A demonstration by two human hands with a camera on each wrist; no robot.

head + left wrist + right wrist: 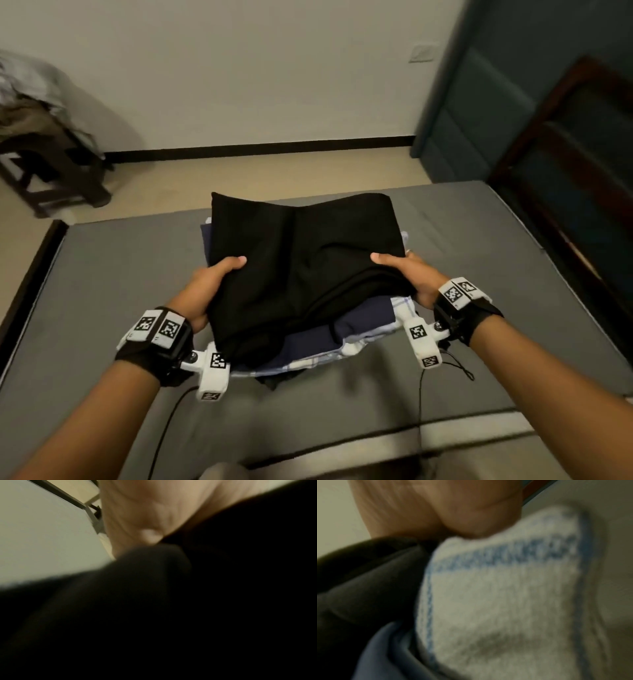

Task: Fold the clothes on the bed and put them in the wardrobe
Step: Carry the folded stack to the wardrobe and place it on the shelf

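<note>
Now | grey bed (445,342) | white wall (274,68) behind | wood stool (51,164) far-left

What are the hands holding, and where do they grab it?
A stack of folded clothes, black on top. The left hand grips its left side, the right hand its right side, thumbs on top.
</note>
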